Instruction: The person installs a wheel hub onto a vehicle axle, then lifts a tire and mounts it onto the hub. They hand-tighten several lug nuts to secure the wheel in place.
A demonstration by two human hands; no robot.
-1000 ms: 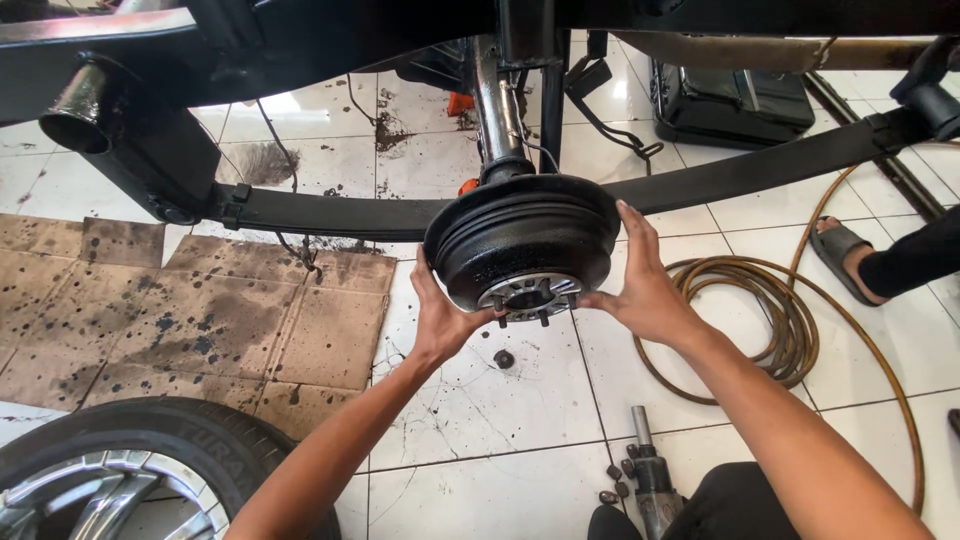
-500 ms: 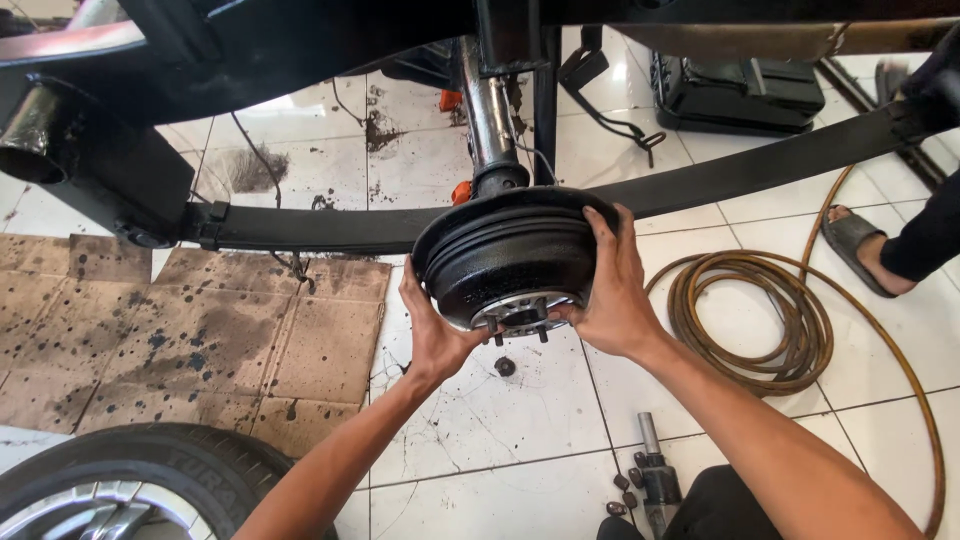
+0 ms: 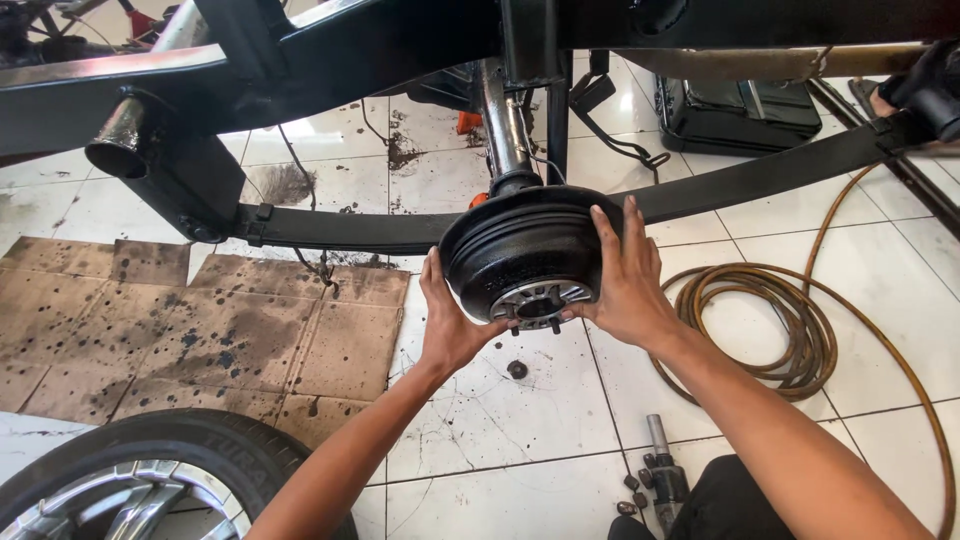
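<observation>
Head view, ribbed black metal brake drum [image 3: 525,255], left hand [image 3: 452,325] and right hand [image 3: 625,285] grip its round sides.

The black brake drum [image 3: 530,255] is now seen pressed farther back toward the leaf spring [image 3: 420,230], its far rim lying against the bar where a second ago it sat nearer. The right hand [image 3: 628,285] has been slid up over the drum's right side, fingers spread across the top edge. The left hand [image 3: 452,325] has been shifted under the lower left rim. The view itself has been tipped, so the exhaust pipe [image 3: 118,150] is shown lower.
</observation>
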